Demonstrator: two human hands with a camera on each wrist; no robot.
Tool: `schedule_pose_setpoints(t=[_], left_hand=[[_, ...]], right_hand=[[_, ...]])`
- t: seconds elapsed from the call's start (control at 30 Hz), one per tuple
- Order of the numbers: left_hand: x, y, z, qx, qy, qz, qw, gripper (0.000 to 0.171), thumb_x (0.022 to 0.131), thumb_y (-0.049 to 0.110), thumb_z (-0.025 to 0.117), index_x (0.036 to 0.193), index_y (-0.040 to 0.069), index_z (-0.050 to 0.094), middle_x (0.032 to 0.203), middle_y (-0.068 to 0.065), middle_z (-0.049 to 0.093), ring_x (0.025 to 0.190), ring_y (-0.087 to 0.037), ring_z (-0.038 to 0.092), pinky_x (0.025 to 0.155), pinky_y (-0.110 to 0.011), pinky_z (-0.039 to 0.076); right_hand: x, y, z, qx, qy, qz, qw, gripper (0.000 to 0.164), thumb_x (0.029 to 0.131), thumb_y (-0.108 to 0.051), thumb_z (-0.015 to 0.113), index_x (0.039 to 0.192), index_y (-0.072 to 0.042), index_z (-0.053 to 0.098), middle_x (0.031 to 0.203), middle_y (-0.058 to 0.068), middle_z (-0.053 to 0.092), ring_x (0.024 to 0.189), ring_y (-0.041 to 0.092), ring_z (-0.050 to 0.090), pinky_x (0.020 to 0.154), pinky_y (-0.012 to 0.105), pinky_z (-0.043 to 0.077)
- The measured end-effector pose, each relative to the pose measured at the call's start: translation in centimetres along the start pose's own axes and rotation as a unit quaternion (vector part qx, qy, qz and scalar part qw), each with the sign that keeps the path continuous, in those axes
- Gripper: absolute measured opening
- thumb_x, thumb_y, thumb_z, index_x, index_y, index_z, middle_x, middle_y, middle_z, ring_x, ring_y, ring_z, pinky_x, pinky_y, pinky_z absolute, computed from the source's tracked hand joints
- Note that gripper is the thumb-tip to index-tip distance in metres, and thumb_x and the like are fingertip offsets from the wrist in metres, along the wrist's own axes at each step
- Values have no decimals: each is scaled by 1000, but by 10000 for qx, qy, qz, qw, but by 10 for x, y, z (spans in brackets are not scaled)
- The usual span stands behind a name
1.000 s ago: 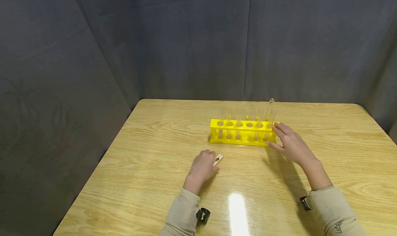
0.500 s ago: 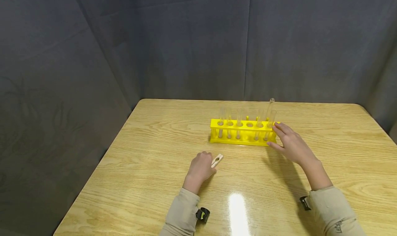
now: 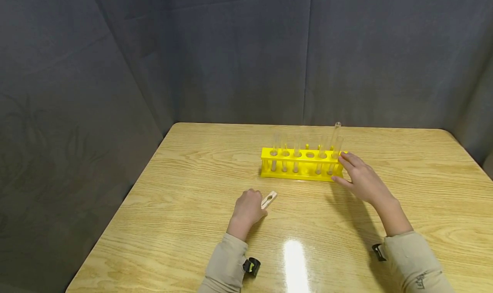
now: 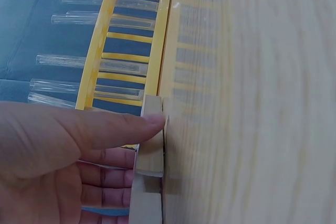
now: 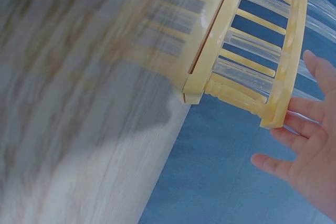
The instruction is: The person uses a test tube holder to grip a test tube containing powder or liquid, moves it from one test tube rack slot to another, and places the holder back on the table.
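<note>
My left hand pinches a wooden test tube clamp low over the table, in front of the rack. In the left wrist view, the thumb presses one side of the clamp while the fingers lie behind it. A yellow test tube rack stands farther back, holding several clear test tubes. One hole in its top bar, right of the middle, has no tube. At the rack's right end, my right hand touches the top bar with its fingers spread and fairly straight.
An upside-down test tube sits on a peg along the rack's back, by its right end. Other bare yellow pegs stand beside it. The wooden table ends at a dark curtain behind and to the left.
My left hand has slid slightly left and toward me, and more of the clamp shows beyond its fingers. The rack and my right hand have stayed in place.
</note>
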State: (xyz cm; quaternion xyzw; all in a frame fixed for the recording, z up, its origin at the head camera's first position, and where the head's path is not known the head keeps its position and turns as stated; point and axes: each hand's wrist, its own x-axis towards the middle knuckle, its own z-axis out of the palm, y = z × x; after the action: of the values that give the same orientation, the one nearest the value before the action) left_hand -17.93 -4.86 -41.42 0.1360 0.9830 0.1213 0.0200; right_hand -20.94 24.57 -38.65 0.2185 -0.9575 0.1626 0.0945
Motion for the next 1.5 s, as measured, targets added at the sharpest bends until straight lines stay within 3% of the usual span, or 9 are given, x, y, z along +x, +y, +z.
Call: schedule_pose_setpoints(t=[0.23,0.9,1.5], left_hand=[[0,0,1,85,68,-30,9999,26,68,18,77,70,4,56,66,-5,47,58,-15,44,46,-26,38],[1,0,4,-86,-153,-250,9995,24,71,16,74,70,5,53,67,-4,45,60,-15,42,48,-26,37],[2,2,3,-208,-309,-261,9990,22,73,14,72,70,4,53,65,-3,44,57,-15,42,48,-26,36]], right_hand=[[0,0,1,13,-1,-6,10000,61,83,-21,64,126,15,39,131,31,32,122,45,25,93,57,25],[-2,-1,1,31,-14,-15,10000,60,83,-20,64,125,15,39,131,31,32,122,45,24,92,57,26],[0,-1,2,-41,62,-59,10000,60,82,-19,65,124,16,40,130,31,33,121,45,26,92,56,27]])
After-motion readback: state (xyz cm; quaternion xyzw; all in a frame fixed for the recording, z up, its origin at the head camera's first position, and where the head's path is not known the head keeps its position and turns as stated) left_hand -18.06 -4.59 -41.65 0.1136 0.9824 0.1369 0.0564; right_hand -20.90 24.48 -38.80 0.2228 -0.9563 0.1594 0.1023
